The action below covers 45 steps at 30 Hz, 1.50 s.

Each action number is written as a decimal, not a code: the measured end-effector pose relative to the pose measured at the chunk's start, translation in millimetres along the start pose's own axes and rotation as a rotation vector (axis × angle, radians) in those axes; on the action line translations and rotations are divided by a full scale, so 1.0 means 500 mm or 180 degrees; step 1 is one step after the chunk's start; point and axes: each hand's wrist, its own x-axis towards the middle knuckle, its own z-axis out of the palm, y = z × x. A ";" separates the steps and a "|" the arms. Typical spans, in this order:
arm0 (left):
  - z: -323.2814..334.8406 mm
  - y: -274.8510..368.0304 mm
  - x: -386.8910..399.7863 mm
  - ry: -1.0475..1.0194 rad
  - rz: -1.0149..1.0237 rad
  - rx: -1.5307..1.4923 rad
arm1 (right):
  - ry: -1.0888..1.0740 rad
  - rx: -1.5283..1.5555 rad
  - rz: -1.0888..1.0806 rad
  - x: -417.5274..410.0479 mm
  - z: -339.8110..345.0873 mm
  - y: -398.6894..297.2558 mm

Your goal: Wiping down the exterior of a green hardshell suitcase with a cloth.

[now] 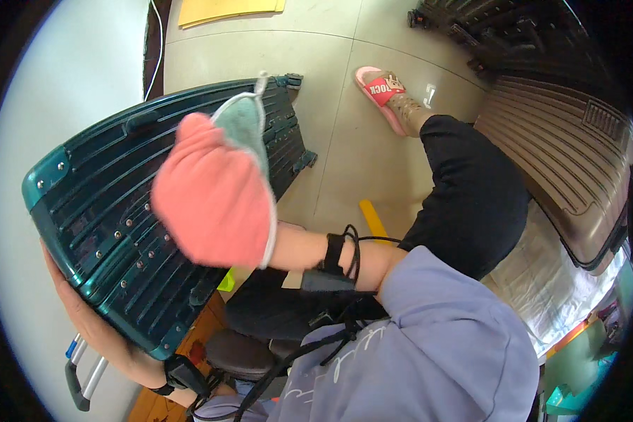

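Observation:
A dark green ribbed hard-shell suitcase with riveted corners stands tilted at the left of the head view. My left hand lies along its near end, the fingers against the edge and partly hidden behind it. Over my right hand is a pink cloth mitt with a pale green side and a hanging loop; it is in front of the suitcase's ribbed face. The mitt hides my right fingers, so their pose cannot be seen.
A brown ribbed suitcase shell lies at the right, a dark suitcase behind it. Yellow sheets and a yellow strip are on the tiled floor. A telescopic handle shows at the lower left.

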 end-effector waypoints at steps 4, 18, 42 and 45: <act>-0.022 -0.009 -0.004 0.0085 0.0076 0.0449 | -0.2360 0.1701 0.1617 -0.141 0.106 -0.070; 0.006 0.008 -0.010 0.0154 -0.0086 0.0419 | -0.4309 0.3098 0.1313 -0.338 0.210 -0.103; -0.027 -0.026 -0.024 0.0206 0.0322 0.1051 | -0.5346 0.3248 -0.0313 -0.413 0.300 -0.104; -0.038 -0.012 -0.022 0.0033 0.0737 0.1217 | -0.4868 0.3701 -0.0553 -0.425 0.267 -0.132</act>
